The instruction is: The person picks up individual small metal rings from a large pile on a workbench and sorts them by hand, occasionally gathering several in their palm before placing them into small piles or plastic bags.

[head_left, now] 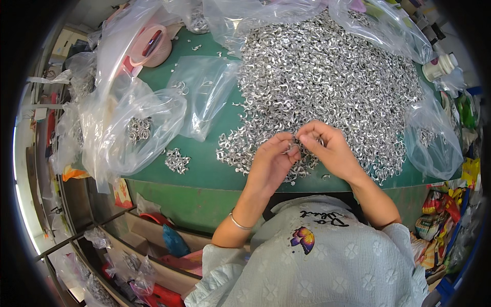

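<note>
Both hands meet at the near edge of a wide pile of small curved silver metal pieces (327, 77). My left hand (273, 158) is closed in a pinch, with a small silver metal piece (294, 145) at its fingertips. My right hand (330, 151) pinches at the same spot, its thumb and forefinger almost touching the left fingers. The fingers partly cover what they hold, so its exact shape is hard to make out. Left of the hands, a small separate heap of silver pieces (177, 161) lies on the green tabletop (204, 166).
A clear plastic bag with silver rings (139, 129) lies at the left, beside a flat clear bag (204, 97). Behind them stands a pink bowl (156, 51). At the right are a white bottle (440, 66) and another clear bag (432, 138). Open drawers (148, 230) sit below left.
</note>
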Action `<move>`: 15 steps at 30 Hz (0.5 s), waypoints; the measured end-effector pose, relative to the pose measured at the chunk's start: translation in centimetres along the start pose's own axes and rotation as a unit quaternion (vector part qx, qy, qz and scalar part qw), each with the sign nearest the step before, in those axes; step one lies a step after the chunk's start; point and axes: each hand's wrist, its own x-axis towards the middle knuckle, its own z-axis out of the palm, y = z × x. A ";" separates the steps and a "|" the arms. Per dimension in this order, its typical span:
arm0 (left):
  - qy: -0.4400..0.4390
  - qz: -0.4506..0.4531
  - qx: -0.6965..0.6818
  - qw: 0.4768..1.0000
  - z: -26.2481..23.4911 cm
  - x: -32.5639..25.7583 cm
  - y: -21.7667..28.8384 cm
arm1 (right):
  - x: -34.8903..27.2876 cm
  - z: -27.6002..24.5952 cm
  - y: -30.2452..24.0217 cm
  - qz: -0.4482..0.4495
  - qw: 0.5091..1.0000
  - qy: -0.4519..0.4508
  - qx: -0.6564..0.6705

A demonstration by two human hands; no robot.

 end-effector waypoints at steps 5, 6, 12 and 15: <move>-0.027 0.015 -0.269 0.963 -1.4 0.3 1.7 | 1.9 -0.6 0.8 -0.015 0.999 0.002 -0.042; -0.013 0.047 -0.215 0.975 -1.7 0.6 2.6 | 2.1 -0.5 1.0 -0.022 0.999 -0.004 -0.043; 0.210 0.228 0.345 0.886 -3.4 4.7 7.4 | 1.4 -0.5 1.5 0.010 0.995 -0.041 -0.085; 0.259 0.292 0.681 0.619 -4.4 6.6 7.8 | 1.0 -0.6 2.1 0.012 0.997 -0.046 -0.054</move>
